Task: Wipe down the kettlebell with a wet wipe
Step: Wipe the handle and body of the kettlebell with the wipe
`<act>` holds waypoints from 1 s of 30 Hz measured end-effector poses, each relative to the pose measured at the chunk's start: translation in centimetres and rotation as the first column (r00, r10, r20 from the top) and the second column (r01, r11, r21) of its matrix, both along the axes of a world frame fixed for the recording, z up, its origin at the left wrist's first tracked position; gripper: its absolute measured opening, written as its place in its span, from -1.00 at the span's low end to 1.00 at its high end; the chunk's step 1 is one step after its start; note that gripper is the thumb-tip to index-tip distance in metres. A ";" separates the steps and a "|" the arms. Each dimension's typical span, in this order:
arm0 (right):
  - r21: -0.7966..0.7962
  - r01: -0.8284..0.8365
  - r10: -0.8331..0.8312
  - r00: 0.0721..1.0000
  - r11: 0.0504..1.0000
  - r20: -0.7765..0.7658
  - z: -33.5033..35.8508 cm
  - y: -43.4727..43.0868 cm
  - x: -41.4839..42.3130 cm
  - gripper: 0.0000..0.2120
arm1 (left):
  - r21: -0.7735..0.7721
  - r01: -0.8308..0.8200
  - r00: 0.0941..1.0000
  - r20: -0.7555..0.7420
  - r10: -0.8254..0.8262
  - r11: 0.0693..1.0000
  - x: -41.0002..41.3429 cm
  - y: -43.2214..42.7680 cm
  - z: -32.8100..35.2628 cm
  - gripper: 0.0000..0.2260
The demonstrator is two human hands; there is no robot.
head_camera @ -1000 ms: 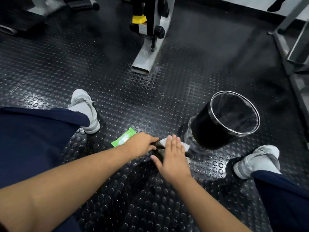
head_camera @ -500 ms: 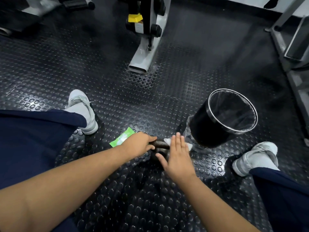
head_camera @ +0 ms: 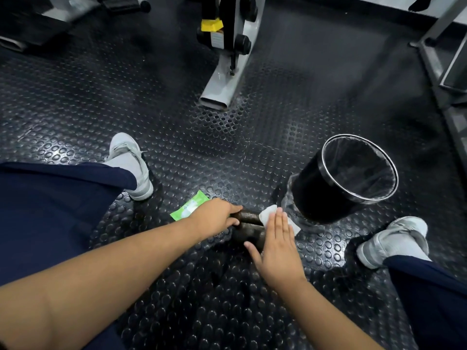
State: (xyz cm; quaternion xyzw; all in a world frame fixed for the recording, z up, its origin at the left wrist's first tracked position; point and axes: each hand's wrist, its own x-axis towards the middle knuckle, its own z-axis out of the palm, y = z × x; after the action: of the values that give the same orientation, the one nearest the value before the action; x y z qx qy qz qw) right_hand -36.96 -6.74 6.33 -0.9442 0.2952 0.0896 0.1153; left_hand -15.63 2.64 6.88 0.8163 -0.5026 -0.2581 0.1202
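With the dial centred on the kettlebell and twelve o'clock pointing away from the person, a left leg in navy trousers (head_camera: 58,210) filled the nine o'clock side, and its grey left shoe (head_camera: 131,168) stood flat on the studded black rubber floor (head_camera: 177,132) at about ten o'clock. Nearer in, also around ten o'clock, a green wipe packet (head_camera: 188,210) lay flat on the floor, its near end hidden behind the left hand (head_camera: 214,219). That hand reached in from eight o'clock, with its fingers curled round the dark handle in a firm grasp. The kettlebell (head_camera: 250,232) sat on the floor between the two hands, mostly hidden by them, dark and scuffed. Far off at twelve o'clock rested the grey foot of a gym machine (head_camera: 219,94). A white wet wipe (head_camera: 268,214) lay against the kettlebell's right flank at about two o'clock, and the right hand (head_camera: 276,245), coming from five o'clock, pressed on it with fingers straight and held together, thumb spread, nothing clenched. At two o'clock, just beside the wipe, a black bin (head_camera: 313,195) with a clear liner and a metal rim stood on the floor. A grey right shoe (head_camera: 394,238) was planted at three o'clock, beyond the bin.
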 end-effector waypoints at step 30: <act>-0.007 -0.162 0.163 0.987 0.987 0.013 -0.6 2.5 -0.3 -0.15 | -0.053 0.039 0.997 0.064 -0.035 0.998 -0.3 0.2 0.5 -0.56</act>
State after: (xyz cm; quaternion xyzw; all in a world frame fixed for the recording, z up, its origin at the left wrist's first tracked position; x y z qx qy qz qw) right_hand -37.25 -4.23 5.72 -0.9661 0.2167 0.0913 0.1069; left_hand -15.88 2.89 7.35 0.8110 -0.5280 -0.2208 0.1215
